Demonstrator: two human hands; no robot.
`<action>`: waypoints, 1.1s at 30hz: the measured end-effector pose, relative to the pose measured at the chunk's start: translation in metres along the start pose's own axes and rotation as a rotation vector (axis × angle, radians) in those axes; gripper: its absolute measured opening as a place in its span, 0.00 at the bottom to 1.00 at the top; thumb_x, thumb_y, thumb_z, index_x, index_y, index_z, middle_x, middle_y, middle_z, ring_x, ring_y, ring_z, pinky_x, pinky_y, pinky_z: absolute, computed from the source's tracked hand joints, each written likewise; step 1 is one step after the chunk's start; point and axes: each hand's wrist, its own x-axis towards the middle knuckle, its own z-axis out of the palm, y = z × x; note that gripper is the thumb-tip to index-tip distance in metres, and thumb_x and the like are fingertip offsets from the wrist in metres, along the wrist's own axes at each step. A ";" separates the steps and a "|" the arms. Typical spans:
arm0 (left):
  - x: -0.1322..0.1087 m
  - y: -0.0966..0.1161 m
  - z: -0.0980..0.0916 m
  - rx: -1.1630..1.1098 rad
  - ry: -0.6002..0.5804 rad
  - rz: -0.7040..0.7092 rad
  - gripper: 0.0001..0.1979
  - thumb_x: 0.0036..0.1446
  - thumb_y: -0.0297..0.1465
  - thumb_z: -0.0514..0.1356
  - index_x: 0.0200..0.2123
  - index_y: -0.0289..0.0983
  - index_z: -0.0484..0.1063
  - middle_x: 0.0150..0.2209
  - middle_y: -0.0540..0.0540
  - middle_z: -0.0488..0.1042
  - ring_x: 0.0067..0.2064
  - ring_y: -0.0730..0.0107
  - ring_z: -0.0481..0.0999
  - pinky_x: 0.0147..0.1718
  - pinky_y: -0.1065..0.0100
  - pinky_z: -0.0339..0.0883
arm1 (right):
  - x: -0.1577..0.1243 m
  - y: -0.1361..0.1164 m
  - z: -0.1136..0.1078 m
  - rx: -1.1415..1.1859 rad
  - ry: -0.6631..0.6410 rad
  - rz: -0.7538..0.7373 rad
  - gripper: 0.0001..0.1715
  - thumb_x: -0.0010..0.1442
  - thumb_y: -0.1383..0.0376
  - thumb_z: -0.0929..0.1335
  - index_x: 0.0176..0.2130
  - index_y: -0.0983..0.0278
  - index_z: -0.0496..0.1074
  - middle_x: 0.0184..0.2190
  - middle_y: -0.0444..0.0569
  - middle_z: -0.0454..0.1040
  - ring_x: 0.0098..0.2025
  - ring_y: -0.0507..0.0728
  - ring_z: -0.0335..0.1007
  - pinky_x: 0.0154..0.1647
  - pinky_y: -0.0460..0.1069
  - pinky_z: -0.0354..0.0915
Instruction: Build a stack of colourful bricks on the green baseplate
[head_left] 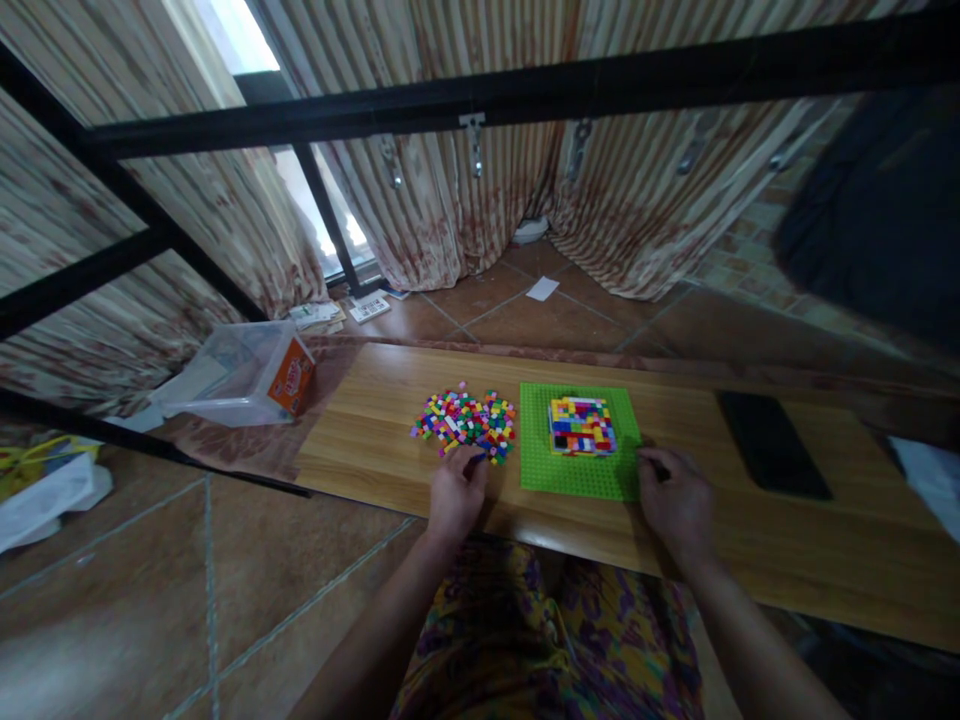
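My left hand (457, 490) is at the near edge of a heap of small mixed-colour building bricks (459, 415). Its thumb and forefinger are closed around what looks like a blue brick (475, 460). To the right of the heap lies a square green studded baseplate (540, 470). A low block of multicoloured bricks (582, 426) stands on it, with a dark spot near its front left corner. My right hand (679, 497) is at the baseplate's right edge, its curled thumb and fingers gripping that edge.
All this lies on a long wooden board (390, 470). A black phone-like slab (772, 443) lies to the right. A clear plastic box (244, 375) with an orange label stands beyond the left end. Black metal bars (420, 115) cross in front of striped curtains.
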 end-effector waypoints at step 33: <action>0.009 -0.013 -0.029 0.369 0.074 0.050 0.12 0.52 0.27 0.58 0.42 0.36 0.70 0.37 0.42 0.73 0.39 0.61 0.75 0.39 0.61 0.72 | 0.000 0.000 -0.002 -0.001 -0.007 -0.006 0.16 0.59 0.58 0.62 0.34 0.63 0.75 0.35 0.54 0.76 0.38 0.60 0.72 0.40 0.53 0.67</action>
